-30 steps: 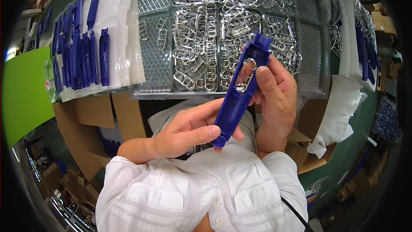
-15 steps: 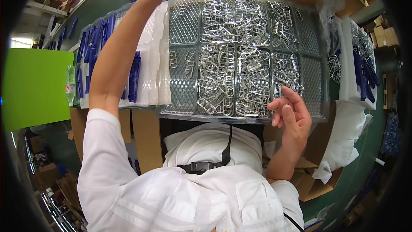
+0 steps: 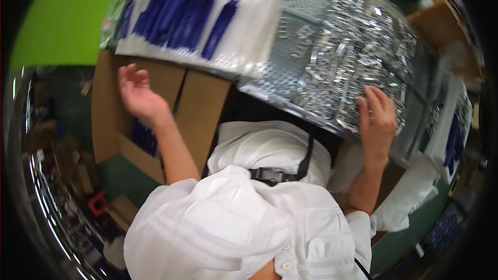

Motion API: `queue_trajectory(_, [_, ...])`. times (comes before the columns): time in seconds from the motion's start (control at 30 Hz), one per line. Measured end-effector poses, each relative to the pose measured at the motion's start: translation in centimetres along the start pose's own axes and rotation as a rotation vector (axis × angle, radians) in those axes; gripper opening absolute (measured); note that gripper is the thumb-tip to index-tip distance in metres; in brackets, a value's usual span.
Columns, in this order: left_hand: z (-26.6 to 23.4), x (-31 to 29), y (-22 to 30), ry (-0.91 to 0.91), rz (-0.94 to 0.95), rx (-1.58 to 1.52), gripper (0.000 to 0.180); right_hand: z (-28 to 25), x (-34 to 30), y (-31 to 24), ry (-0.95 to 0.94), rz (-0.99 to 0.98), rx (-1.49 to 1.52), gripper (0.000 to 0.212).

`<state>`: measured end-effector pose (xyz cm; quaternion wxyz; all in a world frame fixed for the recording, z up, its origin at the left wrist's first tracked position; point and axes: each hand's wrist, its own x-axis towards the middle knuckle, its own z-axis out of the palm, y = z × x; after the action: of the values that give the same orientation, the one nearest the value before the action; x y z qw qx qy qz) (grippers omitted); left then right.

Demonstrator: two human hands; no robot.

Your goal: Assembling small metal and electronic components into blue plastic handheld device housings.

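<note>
Left hand (image 3: 136, 93): empty, fingers spread, left of frame over open cardboard box (image 3: 155, 109). Right hand (image 3: 377, 119): fingers apart, flat on metal clips (image 3: 353, 57) in grey tray (image 3: 290, 67), right.

bright green panel (image 3: 62, 18) upper left, dark green floor (image 3: 111, 176) below

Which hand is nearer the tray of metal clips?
Right. The right hand rests on the metal clips at the near edge of the tray; the left hand hangs open over a cardboard box, apart.
</note>
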<state>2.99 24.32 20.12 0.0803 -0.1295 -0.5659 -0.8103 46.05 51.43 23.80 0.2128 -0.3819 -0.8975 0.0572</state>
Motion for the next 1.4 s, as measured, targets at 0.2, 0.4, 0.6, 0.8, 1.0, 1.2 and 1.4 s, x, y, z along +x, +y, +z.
queue_trajectory(0.2, [-23.6,-3.8,-6.1,0.533,-0.453,0.465,0.066,0.9,1.3,1.6,-0.151,-0.083,-0.022,0.016])
queue_trajectory(0.4, [-31.1,-5.2,1.7,0.676,0.108,1.192,0.053,1.8,1.2,2.3,-0.270,-0.112,0.118,0.015])
queue_trajectory(0.6, [-41.6,-3.5,0.4,0.142,-0.381,1.536,0.028,2.4,1.4,5.4,-0.216,0.221,0.273,0.036])
queue_trajectory(0.8, [-42.9,-5.7,-4.5,-0.274,-0.313,2.009,0.033,1.1,0.0,8.3,-0.139,0.387,0.505,0.031])
queue_trajectory(1.0, [-42.0,-4.3,-1.6,-0.126,-0.147,1.870,0.026,-1.5,-0.5,5.3,-0.007,0.616,0.704,0.033])
queue_trajectory(1.2, [-18.6,-4.9,7.9,-0.180,-0.496,0.111,0.047,-1.9,-3.5,8.0,0.064,0.639,0.981,0.028])
queue_trajectory(1.4, [-0.5,-10.8,7.3,-0.652,-0.868,-0.456,0.061,-3.9,-2.6,0.7,0.099,0.538,1.050,0.028])
